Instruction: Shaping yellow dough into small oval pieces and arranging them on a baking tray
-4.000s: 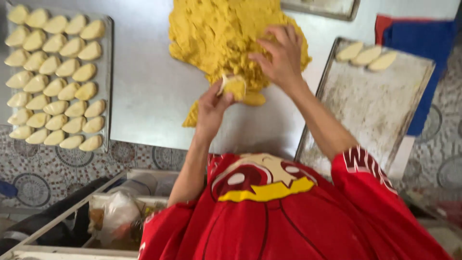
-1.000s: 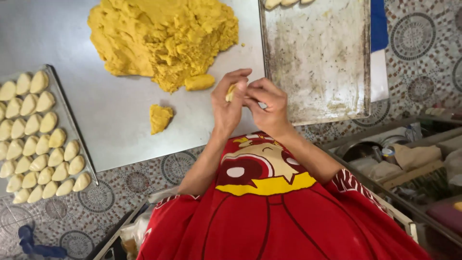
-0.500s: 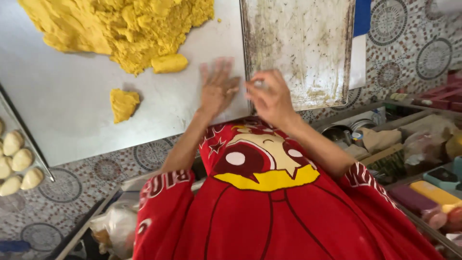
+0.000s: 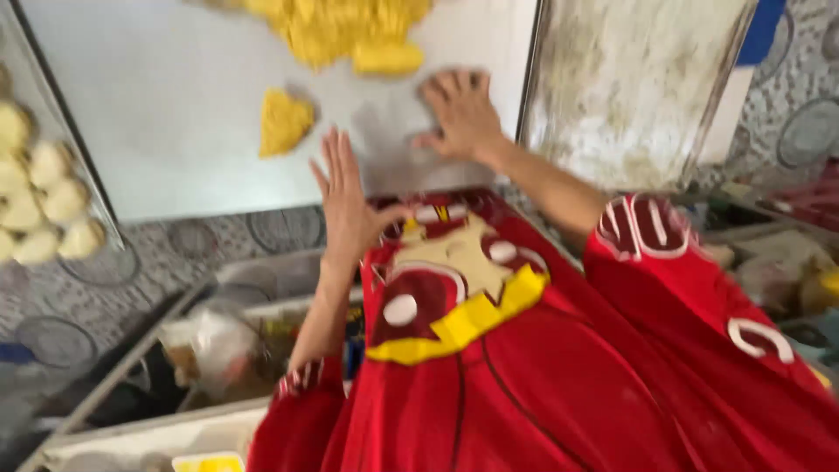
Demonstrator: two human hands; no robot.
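Your right hand [image 4: 461,114] presses spread flat on the grey metal worktop [image 4: 175,114] (left hand [image 4: 345,197] open, empty); next, reach the small yellow dough lump [image 4: 284,122] at ten o'clock.

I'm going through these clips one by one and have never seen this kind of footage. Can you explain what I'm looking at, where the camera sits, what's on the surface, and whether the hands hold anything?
There is no machine here: a person in a red shirt works with bare hands, and one camera worn on their head looks down, so the view is blurred by movement. The right hand lies flat, palm down, on a pale work surface. The left hand is open with fingers spread, near the surface's front edge. Neither holds anything. On the surface lie a big mass of yellow dough and a small separate dough piece. At the left, a tray carries pale shaped pieces; at the right lies a floured empty tray.
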